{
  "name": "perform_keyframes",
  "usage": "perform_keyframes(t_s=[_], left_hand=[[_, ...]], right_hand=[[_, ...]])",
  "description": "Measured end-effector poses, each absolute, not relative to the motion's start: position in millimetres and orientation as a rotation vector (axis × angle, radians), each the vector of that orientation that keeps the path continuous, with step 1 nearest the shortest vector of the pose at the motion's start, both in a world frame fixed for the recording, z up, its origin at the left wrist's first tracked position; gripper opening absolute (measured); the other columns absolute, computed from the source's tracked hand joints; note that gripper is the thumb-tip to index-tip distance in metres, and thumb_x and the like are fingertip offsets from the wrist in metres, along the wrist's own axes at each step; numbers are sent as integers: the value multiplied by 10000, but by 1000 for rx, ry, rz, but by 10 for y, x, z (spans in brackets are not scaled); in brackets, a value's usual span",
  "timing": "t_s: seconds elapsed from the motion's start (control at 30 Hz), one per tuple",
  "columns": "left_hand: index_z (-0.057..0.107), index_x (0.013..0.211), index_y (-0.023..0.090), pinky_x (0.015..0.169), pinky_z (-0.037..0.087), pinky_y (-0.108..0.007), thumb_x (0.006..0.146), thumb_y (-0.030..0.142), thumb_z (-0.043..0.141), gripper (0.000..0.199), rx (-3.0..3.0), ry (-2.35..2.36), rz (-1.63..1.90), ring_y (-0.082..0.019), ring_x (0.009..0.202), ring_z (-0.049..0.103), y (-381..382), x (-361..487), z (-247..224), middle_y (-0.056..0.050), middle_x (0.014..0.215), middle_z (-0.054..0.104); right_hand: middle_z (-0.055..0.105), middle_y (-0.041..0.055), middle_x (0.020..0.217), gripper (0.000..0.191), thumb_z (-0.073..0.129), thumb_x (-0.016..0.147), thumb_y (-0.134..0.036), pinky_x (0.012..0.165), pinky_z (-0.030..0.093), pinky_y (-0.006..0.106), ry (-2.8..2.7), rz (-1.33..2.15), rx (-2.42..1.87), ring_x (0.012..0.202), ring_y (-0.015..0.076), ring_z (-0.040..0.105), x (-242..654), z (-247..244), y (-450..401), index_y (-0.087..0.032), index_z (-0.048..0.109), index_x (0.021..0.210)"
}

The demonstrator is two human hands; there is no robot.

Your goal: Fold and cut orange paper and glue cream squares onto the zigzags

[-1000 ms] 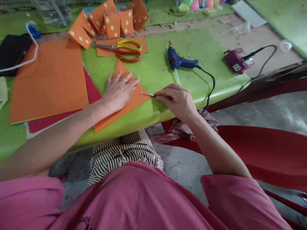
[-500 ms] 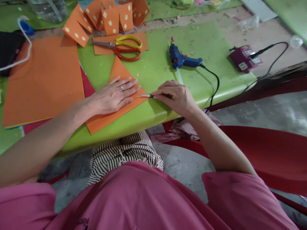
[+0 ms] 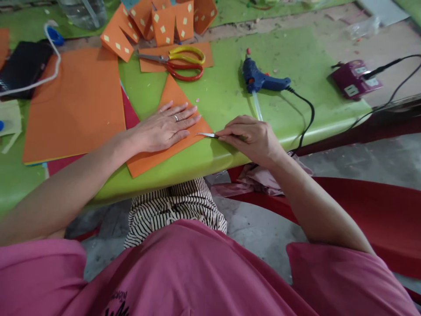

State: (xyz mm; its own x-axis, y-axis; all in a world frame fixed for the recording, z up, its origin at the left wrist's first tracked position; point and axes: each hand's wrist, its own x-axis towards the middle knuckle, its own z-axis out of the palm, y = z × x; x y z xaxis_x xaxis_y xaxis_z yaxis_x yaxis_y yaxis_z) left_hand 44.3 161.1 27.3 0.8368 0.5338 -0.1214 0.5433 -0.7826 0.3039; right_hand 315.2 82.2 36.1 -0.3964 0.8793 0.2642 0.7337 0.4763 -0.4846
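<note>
Flat on a triangular piece of orange paper (image 3: 148, 160) lies my left hand (image 3: 166, 128), fingers stretched out and slightly spread, with a ring on one of them. The paper's upper corner and right corner show past the hand. At the right corner my right hand (image 3: 248, 135) pinches a slim craft knife (image 3: 208, 134) between thumb and fingers. Its pointed silver blade lies over the paper, aimed left toward my left fingertips; most of its handle is hidden in my grip.
Scissors (image 3: 184, 61) with yellow and red handles lie beyond the triangle. A blue glue gun (image 3: 259, 80) rests to the right, its cord hanging over the table edge. Stacked orange sheets (image 3: 75, 105) lie left; dotted orange paper pieces (image 3: 163, 26) stand behind. A purple power box (image 3: 355, 80) sits far right.
The whole view has shifted, so things on the table appear farther right. The knife remains at the triangle's right corner, and my left hand still presses the paper.
</note>
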Motion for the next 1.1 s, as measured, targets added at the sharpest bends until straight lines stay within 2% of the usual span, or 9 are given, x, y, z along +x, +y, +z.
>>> perform_keyframes(t_s=[0.1, 0.3, 0.7, 0.9, 1.1], left_hand=[[221, 1620, 339, 1283, 63, -515, 1066, 472, 250, 571, 2683, 810, -49, -270, 1595, 103, 1618, 443, 281, 22, 1719, 170], [252, 1616, 291, 1285, 60, -525, 1063, 455, 251, 576, 2686, 823, -78, -262, 1594, 117, 1608, 459, 314, -16, 1715, 171], [226, 1607, 395, 1275, 74, -532, 1050, 501, 250, 567, 2671, 809, -19, -256, 1592, 129, 1658, 447, 250, 53, 1719, 178], [234, 1612, 358, 1277, 62, -531, 1050, 467, 243, 573, 2681, 823, -57, -249, 1594, 116, 1646, 473, 281, 34, 1717, 179], [250, 1611, 335, 1279, 63, -532, 1052, 485, 229, 579, 2687, 811, -37, -241, 1595, 120, 1635, 472, 285, 12, 1714, 183]], right_hand=[[765, 65, 984, 229, 589, 969, -323, 830, 550, 369, -2263, 375, -1346, 907, 219, 693, 3149, 375, 832, -249, 805, 983], [767, 71, 995, 239, 590, 970, -346, 813, 553, 367, -2340, 415, -1254, 900, 216, 692, 3176, 406, 862, -247, 807, 989], [763, 60, 989, 257, 572, 978, -358, 800, 539, 342, -2362, 443, -1157, 885, 195, 684, 3022, 392, 881, -242, 801, 990], [762, 75, 980, 297, 522, 1004, -357, 812, 536, 345, -2405, 366, -1182, 903, 205, 682, 3018, 439, 844, -230, 791, 1006], [760, 78, 971, 251, 543, 994, -337, 847, 531, 376, -2385, 249, -1257, 908, 219, 665, 2917, 363, 778, -227, 765, 1033]])
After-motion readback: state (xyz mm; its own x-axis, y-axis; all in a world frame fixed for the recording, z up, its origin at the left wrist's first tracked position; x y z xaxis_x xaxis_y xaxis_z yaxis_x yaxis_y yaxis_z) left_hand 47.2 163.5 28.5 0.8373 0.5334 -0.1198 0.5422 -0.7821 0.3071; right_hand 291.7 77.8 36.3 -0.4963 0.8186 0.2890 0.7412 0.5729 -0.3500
